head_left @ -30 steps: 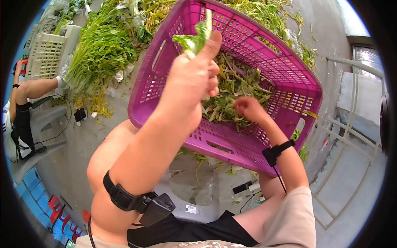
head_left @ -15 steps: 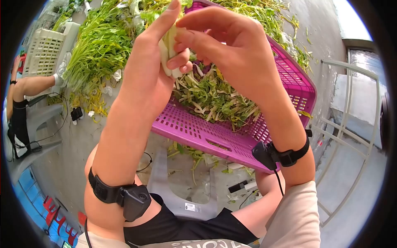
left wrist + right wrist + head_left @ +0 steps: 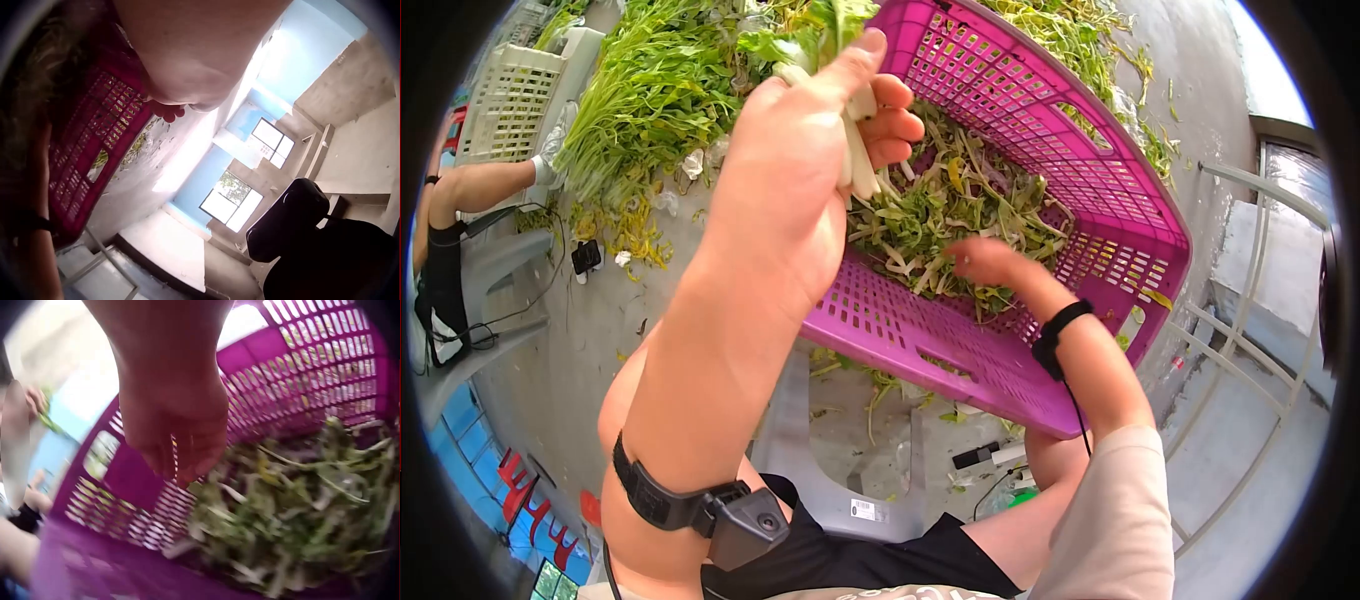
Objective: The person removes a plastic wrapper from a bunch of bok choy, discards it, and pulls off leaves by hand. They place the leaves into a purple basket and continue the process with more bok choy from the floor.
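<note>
My left hand point(image 3: 790, 150) grips a small bunch of leafy greens point(image 3: 858, 155), with pale stalks below the fingers and green leaves above the thumb. It is raised over the left side of a purple plastic crate point(image 3: 1145, 215). In the crate lies a heap of trimmed leaves and stalk pieces point(image 3: 960, 205). My right hand point(image 3: 990, 262) hangs low over this heap, near the crate's right end. The right wrist view shows the same hand point(image 3: 181, 440) blurred, fingers downward and loose, with nothing visible held.
Long leafy greens point(image 3: 655, 110) lie piled on the floor at left, beside a white crate point(image 3: 512, 100). Another person's leg point(image 3: 490, 185) is at far left. A metal frame point(image 3: 1250, 260) stands at right. Under the purple crate is a grey stool point(image 3: 870, 510).
Half a second ago both hands met at the bunch. The right hand has since moved down and right over the crate; the left still holds the greens.
</note>
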Available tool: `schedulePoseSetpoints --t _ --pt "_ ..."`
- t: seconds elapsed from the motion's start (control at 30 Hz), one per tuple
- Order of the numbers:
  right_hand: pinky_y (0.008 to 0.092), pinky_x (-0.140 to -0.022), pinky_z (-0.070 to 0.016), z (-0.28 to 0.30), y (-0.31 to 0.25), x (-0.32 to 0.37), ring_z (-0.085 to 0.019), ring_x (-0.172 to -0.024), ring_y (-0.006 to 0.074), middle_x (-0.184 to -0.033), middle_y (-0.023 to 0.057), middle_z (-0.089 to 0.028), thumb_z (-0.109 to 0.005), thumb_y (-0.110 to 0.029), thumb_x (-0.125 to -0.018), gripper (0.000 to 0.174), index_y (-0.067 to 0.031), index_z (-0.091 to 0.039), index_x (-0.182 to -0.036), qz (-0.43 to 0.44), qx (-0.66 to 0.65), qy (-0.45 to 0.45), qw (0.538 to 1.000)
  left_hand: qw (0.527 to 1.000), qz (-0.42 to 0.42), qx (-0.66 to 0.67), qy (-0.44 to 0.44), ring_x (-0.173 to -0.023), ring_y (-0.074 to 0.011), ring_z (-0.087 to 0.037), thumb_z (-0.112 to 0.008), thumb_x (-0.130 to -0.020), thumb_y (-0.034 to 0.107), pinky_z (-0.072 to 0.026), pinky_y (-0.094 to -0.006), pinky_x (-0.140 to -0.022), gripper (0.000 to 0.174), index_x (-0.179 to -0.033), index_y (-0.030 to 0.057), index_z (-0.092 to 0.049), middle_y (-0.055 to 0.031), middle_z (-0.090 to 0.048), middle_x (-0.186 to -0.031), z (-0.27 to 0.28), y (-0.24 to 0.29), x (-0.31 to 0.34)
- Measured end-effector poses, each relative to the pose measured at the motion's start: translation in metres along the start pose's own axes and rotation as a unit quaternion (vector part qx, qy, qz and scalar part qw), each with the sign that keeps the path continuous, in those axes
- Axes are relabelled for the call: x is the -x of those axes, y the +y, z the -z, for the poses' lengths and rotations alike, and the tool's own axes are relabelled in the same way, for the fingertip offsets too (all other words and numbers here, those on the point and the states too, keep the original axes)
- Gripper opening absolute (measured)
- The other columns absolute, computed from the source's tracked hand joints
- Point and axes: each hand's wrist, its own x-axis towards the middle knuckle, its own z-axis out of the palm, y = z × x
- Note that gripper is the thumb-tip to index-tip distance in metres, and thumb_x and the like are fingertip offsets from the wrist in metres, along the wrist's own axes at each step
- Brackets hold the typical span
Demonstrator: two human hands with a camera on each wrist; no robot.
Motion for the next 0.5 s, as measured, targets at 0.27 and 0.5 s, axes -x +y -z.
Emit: schedulePoseSetpoints --t 0.27,0.5 --pt "0.0472 -0.099 -0.0482 -0.08 -0.003 -0.027 -0.06 -0.115 0.0399 -0.127 0.0238 -0.062 -0.056 -0.015 -0.085 0.082 -0.0185 -0.02 -0.158 -0.096 -0.008 -0.14 0.985 0.999 -0.004 -0.042 -0.034 -0.07 -0.0123 -0.06 -0.066 -0.096 0.023 -0.0493 -0.0264 -0.066 0.018 -0.1 0.0048 -0.065 -0.0037 -0.065 -0.085 -0.006 -0.016 0.0" --pt "0.0488 -0.099 -0.0468 -0.112 0.003 -0.042 -0.056 -0.117 0.0452 -0.133 0.0293 -0.053 -0.055 -0.01 -0.085 0.065 -0.014 -0.035 -0.147 -0.061 -0.111 0.071 0.989 0.997 0.004 -0.054 -0.047 -0.067 -0.0103 -0.059 -0.066 -0.096 0.023 -0.0479 -0.0252 -0.064 0.017 -0.099 0.0063 -0.065 -0.002 -0.065 -0.082 -0.018 -0.026 0.003"
